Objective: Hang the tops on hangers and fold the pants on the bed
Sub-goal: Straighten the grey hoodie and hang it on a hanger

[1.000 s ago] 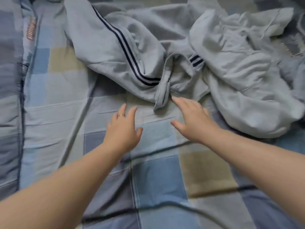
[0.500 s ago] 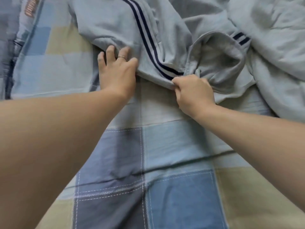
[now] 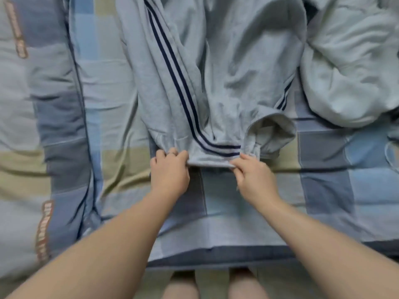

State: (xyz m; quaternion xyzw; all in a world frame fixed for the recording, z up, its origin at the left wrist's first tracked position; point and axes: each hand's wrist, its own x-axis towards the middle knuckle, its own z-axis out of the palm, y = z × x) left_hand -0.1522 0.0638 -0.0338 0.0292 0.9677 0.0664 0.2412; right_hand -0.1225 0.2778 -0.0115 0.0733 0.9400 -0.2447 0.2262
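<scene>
Grey sweatpants (image 3: 226,67) with two navy side stripes lie stretched lengthwise on the bed, legs running away from me. My left hand (image 3: 169,172) pinches the near hem of the left leg at its left corner. My right hand (image 3: 253,175) pinches the same hem at its right corner, next to the stripes. The other leg's cuff (image 3: 272,130) gapes open just right of my right hand. A crumpled light grey top (image 3: 349,67) lies at the right, touching the pants.
The bed is covered by a checked blue, grey and beige sheet (image 3: 323,190). A quilt or pillow with a brown printed strip (image 3: 43,229) runs along the left. The bed's near edge (image 3: 216,255) is below my arms, with my legs beyond it.
Both hands went from hovering open over the sheet to gripping the pants' hem. The pants have been pulled toward me and straightened out lengthwise.
</scene>
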